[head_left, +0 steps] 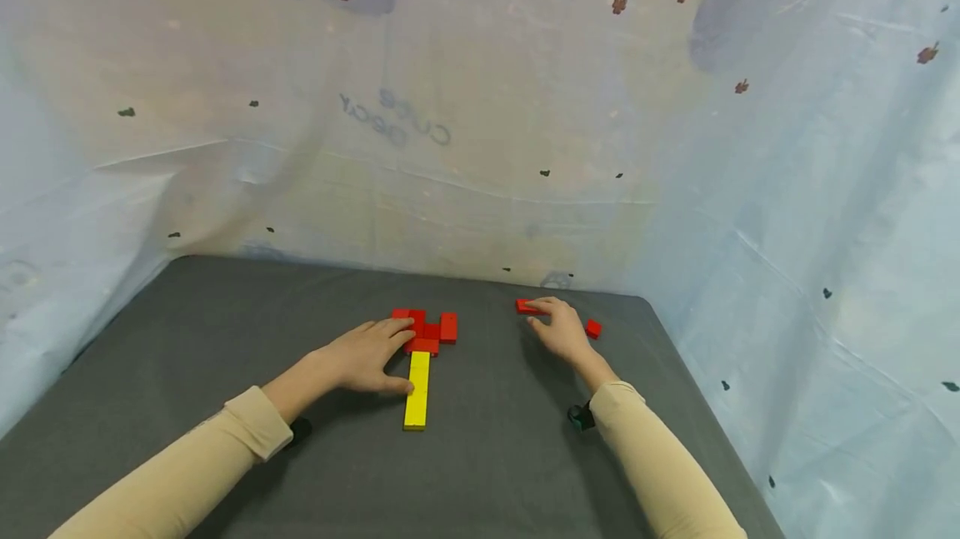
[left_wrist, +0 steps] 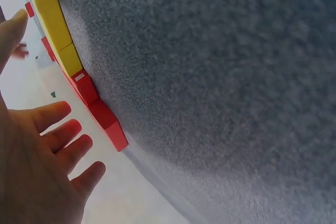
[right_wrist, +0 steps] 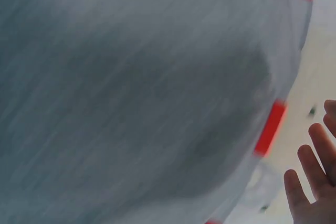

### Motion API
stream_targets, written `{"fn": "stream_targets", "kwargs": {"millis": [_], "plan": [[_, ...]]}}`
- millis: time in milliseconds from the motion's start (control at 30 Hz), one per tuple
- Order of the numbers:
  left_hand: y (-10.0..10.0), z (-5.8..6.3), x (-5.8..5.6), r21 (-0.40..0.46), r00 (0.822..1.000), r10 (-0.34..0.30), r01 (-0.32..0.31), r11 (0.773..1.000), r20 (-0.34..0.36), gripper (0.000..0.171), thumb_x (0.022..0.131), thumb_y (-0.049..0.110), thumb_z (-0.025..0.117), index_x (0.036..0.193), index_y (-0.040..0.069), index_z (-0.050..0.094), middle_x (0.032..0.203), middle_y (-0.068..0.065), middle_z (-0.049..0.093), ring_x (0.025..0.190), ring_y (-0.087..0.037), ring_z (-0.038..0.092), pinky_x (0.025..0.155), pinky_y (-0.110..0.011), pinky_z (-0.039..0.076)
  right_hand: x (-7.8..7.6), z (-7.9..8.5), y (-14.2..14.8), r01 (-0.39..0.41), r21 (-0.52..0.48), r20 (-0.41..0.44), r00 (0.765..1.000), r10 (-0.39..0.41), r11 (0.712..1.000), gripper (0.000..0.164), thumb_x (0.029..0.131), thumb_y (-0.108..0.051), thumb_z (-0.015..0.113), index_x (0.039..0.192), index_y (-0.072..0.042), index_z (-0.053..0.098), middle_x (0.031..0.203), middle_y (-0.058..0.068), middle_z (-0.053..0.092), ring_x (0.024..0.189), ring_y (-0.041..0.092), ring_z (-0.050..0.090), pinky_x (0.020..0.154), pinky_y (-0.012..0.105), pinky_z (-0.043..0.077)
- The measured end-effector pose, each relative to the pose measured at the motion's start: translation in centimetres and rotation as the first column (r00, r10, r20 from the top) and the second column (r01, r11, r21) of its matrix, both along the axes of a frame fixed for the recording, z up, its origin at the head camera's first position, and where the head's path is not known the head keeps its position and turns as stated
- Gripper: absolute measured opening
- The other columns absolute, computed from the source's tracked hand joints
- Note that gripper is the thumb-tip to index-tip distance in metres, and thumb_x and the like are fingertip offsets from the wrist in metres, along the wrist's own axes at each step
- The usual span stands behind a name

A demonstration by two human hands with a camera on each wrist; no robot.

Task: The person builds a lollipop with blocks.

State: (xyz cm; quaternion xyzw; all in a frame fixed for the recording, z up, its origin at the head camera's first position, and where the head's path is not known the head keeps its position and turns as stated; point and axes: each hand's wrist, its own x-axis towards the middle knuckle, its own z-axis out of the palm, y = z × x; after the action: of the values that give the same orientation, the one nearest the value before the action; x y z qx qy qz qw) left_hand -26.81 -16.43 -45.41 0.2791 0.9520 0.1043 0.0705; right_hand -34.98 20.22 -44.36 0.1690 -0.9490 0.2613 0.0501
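My left hand (head_left: 367, 356) hovers with fingers spread over the left side of a cluster of flat red blocks (head_left: 427, 346). Its thumb tip overlaps a yellow strip (head_left: 417, 406) that runs from the cluster toward me. A seam crosses the yellow strip (left_wrist: 59, 40) in the left wrist view, near its red end. To the right, my right hand (head_left: 558, 329) reaches over the cloth, fingers extended and nothing held. Its fingertips overlap a red block (head_left: 522, 306) near the back edge. The right wrist view is blurred, with a gap between the fingers and a red block (right_wrist: 271, 128).
A small red block (head_left: 593, 328) lies right of my right hand. Dark grey cloth (head_left: 495, 464) covers the table. Pale printed sheeting (head_left: 480, 222) hangs behind the table and along its sides.
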Motion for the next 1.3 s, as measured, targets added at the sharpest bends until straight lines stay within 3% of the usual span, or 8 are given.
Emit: {"fn": "stream_targets", "kwargs": {"millis": [133,367,500,967,1300], "plan": [[0.2,0.0,-0.1,-0.011,1.000,0.008,-0.008,1.000,-0.003,0.099,0.089,0.069,0.067,0.158,0.003,0.041,0.167,-0.019,0.031,0.151,-0.040,0.034,0.121,-0.062,0.028,0.0,-0.8,3.5,0.084,0.022,0.011,0.996,-0.084,0.996,0.039,0.101,-0.014,0.067,0.139,-0.004,0.066,0.145,0.021,0.058,0.136,0.045,0.050,0.111,0.063,0.040],[0.6,-0.1,-0.3,0.014,1.000,0.012,-0.012,1.000,0.015,0.101,0.090,0.070,0.065,0.160,0.003,0.037,0.168,-0.019,0.028,0.152,-0.040,0.031,0.122,-0.063,0.025,-0.4,-1.0,8.0,0.179,0.059,-0.027,0.984,-0.178,0.982,0.039,0.101,-0.011,0.063,0.139,0.000,0.065,0.145,0.026,0.055,0.128,0.048,0.053,0.105,0.063,0.044],[0.7,-0.1,-0.6,0.014,0.999,0.020,-0.020,1.000,0.028,0.102,0.090,0.071,0.065,0.161,0.004,0.036,0.170,-0.018,0.025,0.154,-0.039,0.028,0.122,-0.062,0.023,-0.6,-0.8,9.6,0.209,0.096,-0.001,0.978,-0.210,0.973,0.041,0.102,-0.013,0.061,0.141,0.000,0.063,0.148,0.028,0.051,0.137,0.051,0.046,0.111,0.066,0.039],[0.9,-0.2,-0.9,0.006,0.998,0.013,-0.013,1.000,0.058,0.103,0.089,0.070,0.066,0.161,0.002,0.036,0.170,-0.019,0.025,0.154,-0.040,0.028,0.123,-0.062,0.023,-1.3,-2.3,11.9,0.221,0.166,0.019,0.974,-0.227,0.961,0.040,0.101,-0.010,0.063,0.138,0.001,0.065,0.142,0.030,0.057,0.132,0.052,0.051,0.109,0.065,0.042],[1.0,-0.7,-0.9,0.011,0.997,0.017,-0.017,1.000,0.070,0.103,0.089,0.072,0.065,0.161,0.004,0.037,0.169,-0.019,0.026,0.154,-0.039,0.028,0.123,-0.062,0.023,-1.1,-2.4,11.7,0.211,0.149,0.003,0.977,-0.214,0.966,0.037,0.099,-0.008,0.065,0.135,0.000,0.068,0.138,0.030,0.060,0.129,0.051,0.053,0.107,0.064,0.043]]}}
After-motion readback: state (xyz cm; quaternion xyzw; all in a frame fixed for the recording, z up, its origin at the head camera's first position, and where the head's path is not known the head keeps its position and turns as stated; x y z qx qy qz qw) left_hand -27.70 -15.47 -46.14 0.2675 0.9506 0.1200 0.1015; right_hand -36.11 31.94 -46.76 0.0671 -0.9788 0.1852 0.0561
